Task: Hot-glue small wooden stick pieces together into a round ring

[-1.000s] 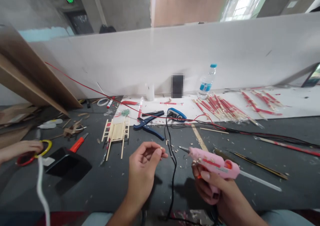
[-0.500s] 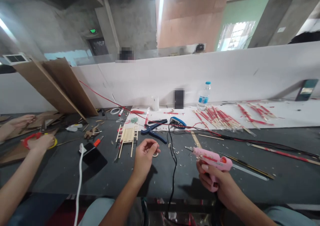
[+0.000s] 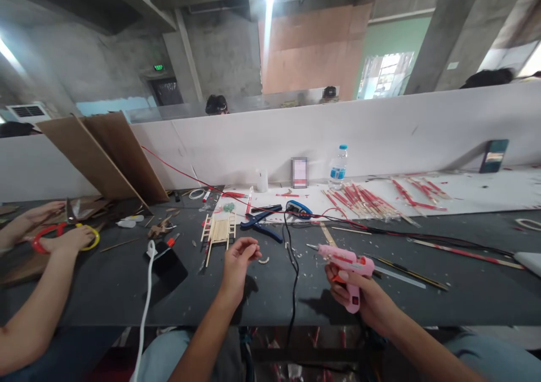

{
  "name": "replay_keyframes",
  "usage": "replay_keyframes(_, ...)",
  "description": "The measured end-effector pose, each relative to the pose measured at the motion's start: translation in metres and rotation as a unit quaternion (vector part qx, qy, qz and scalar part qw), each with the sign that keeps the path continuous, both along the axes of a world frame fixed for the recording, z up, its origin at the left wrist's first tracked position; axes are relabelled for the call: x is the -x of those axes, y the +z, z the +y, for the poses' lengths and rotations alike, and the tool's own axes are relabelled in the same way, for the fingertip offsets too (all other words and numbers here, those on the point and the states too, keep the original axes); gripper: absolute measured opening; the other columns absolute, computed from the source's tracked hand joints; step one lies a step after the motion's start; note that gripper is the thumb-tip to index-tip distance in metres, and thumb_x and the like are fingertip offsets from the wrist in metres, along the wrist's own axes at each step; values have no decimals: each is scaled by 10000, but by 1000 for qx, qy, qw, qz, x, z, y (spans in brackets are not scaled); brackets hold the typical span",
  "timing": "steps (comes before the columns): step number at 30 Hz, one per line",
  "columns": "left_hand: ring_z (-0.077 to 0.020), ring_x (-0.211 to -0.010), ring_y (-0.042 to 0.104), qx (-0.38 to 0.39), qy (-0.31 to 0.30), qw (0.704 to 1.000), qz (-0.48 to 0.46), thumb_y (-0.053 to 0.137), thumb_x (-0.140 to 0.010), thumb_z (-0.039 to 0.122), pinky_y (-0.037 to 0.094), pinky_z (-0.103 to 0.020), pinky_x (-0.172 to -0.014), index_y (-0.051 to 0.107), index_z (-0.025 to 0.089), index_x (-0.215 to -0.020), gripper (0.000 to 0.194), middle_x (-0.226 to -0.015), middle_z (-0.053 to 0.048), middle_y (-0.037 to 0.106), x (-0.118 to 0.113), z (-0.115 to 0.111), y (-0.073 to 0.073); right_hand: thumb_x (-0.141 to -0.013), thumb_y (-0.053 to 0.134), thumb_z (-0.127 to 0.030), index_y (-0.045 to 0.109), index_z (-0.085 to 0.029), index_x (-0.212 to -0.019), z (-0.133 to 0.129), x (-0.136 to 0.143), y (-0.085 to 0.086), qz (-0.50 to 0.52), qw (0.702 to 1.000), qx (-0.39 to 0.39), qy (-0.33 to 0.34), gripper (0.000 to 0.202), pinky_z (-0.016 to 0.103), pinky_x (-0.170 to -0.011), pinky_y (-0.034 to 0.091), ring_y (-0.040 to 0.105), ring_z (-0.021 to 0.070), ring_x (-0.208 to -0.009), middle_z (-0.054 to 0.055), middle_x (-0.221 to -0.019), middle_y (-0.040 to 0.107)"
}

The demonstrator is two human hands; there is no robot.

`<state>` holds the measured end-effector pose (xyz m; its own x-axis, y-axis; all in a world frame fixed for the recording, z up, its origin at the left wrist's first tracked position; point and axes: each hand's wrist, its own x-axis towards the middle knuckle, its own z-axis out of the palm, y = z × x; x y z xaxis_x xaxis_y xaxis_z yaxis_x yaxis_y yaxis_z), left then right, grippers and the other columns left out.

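Pink plastic glue gun (image 3: pixel 343 256) wrapped by handle (image 3: pixel 354 302) in R hand (image 3: pixel 368 295), nozzle (image 3: pixel 313 247) apart from L hand (image 3: pixel 237 262), prob. b/c hot; L fingertips pinched, can't tell if holding anything.

Your head cam looks fwd & down: your L hand (image 3: pixel 239 262) & R hand (image 3: pixel 349 286) near, desk (image 3: pixel 270 300) below, partition (image 3: pixel 253 137) & far wall (image 3: pixel 228 55) beyond
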<state>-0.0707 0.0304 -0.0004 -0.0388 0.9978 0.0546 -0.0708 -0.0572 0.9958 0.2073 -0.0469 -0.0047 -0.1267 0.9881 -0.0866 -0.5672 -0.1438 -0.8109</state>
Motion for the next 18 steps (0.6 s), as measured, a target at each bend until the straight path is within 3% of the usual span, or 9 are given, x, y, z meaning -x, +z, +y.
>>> replay_keyframes(6,-229,-1017,724,-9,-34,999,-13,700,-1018,382,636,-433,-874,677,164,-1265,330,-1229,-93,717,-14,-19,7,-655,965,-429,740,-152,-799,-6,16,4,0,1000,-8,0,385,219,-473,322,354,49,-518,19,-787,592)
replay_keyframes(10,-172,-828,715,-21,-56,998,-29,729,-1000,359,628,-365,-779,709,147,-1068,224,-984,-34,736,-24,-40,19,-719,935,-439,735,-160,-848,-17,21,7,-2,1000,-11,-6,367,218,-505,328,350,62,-551,8,-771,555)
replay_keyframes(15,-152,-674,730,-16,-49,996,-73,929,-765,407,597,-273,-688,740,170,-842,313,-762,-18,763,-36,-64,40,-753,923,-438,682,-156,-775,-32,20,-1,-11,1000,-2,10,371,210,-495,245,253,59,-531,-54,-615,405)
replay_keyframes(18,-163,-649,758,-6,-45,994,-96,946,-728,422,599,-252,-656,760,176,-794,316,-744,-41,795,-42,-71,47,-740,916,-502,690,-158,-776,-39,20,-5,-21,1000,19,13,413,218,-486,220,219,63,-517,-71,-568,359)
